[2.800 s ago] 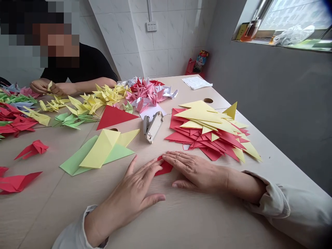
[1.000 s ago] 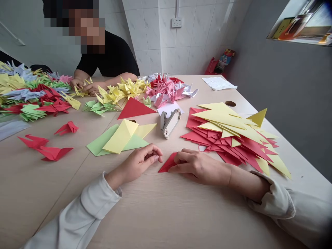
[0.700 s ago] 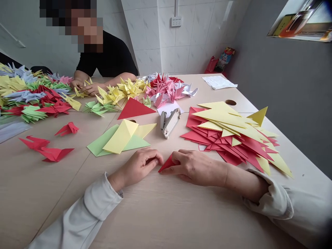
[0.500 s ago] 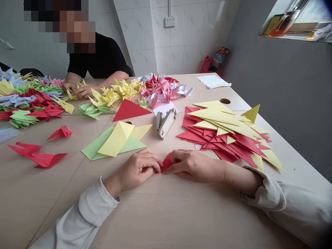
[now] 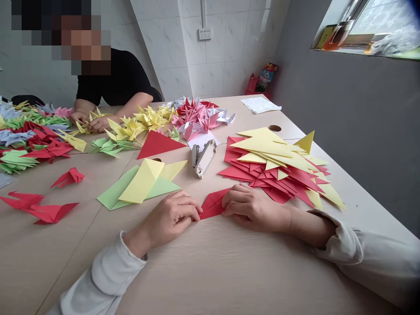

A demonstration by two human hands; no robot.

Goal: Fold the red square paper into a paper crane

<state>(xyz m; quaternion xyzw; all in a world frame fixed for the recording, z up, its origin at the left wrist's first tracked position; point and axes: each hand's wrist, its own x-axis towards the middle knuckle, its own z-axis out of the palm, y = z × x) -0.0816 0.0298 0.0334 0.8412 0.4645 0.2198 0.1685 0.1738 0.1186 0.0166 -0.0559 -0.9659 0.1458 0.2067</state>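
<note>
A folded piece of red paper (image 5: 212, 204) lies on the table between my hands. My left hand (image 5: 172, 214) pinches its left corner with thumb and fingers. At its right end, my right hand (image 5: 254, 208) grips the paper, the fingers covering that side. Just beyond stands a stapler (image 5: 205, 159), tilted on its side. Left of it are folded yellow paper (image 5: 142, 179) and green paper (image 5: 111, 190), with a red paper triangle (image 5: 159, 144) behind. To the right is a pile of red folded papers (image 5: 262, 175) with yellow folded papers (image 5: 272, 148) on top.
Red paper cranes (image 5: 52, 212) lie at the left. Heaps of coloured cranes (image 5: 42, 131) and yellow cranes (image 5: 147, 120) spread along the far side, where a person in black (image 5: 121, 74) handles yellow ones. A white sheet (image 5: 260, 105) lies near the far edge.
My right hand has shifted right along the red paper, so more of its surface shows. My left hand still pinches the left corner. The view has turned slightly right.
</note>
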